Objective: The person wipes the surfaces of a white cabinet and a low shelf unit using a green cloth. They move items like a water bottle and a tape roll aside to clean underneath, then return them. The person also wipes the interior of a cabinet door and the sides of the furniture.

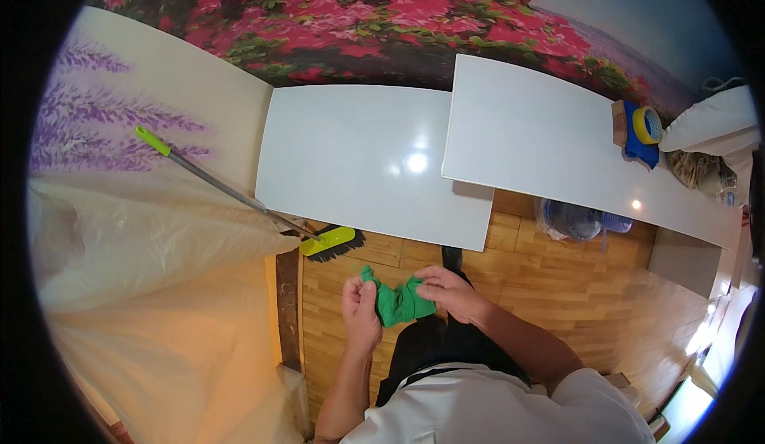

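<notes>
A crumpled green cloth (398, 302) is stretched between my two hands, in front of my body and above the wooden floor. My left hand (362, 308) pinches its left end, where a small tip sticks up past the thumb. On the other side, my right hand (450, 291) has thumb and fingers closed on the cloth's right end. Close beyond my hands, a broom with a lime-green head (328, 241) and dark bristles rests on the floor, its grey handle leaning up to the left.
Two glossy white tabletops (351, 153) overlap beyond me, against a flower-printed wall. Yellow tape (647, 125) and a blue item sit on the right one (542, 125). Bagged bluish things (574, 219) lie beneath it. Translucent plastic sheeting (159, 300) hangs at left.
</notes>
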